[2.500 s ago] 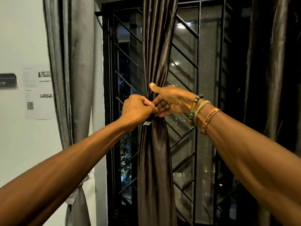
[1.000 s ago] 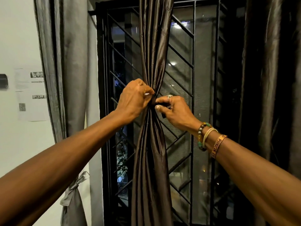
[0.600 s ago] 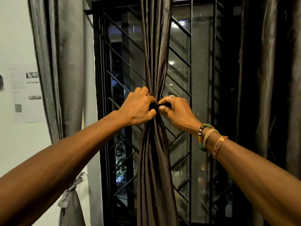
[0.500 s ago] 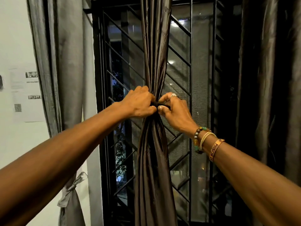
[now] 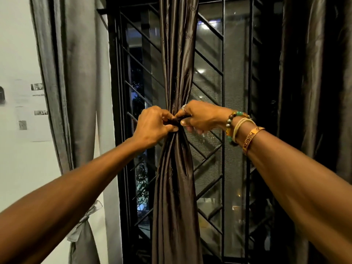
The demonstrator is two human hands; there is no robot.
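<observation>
While your left hand pinches the dark tie between thumb and curled fingers, your right hand pinches it from the other side. The two hands meet almost knuckle to knuckle at the front of the curtain. The tie sits at the curtain's waist, where the brown cloth is drawn into a narrow bunch. Your fingers hide most of it, so it is unclear whether it is knotted. Your right hand carries a ring, and bracelets circle that wrist: beads, a pale band and an orange one.

The curtain hangs upright, spreading above and below your grip, just in front of a black grille with slanted bars and dark glass behind it. To your left a grey curtain hangs beside the frame, tied low down. Past it is a white wall with papers stuck on it. To your right a dark curtain falls in long folds, well apart from your hands.
</observation>
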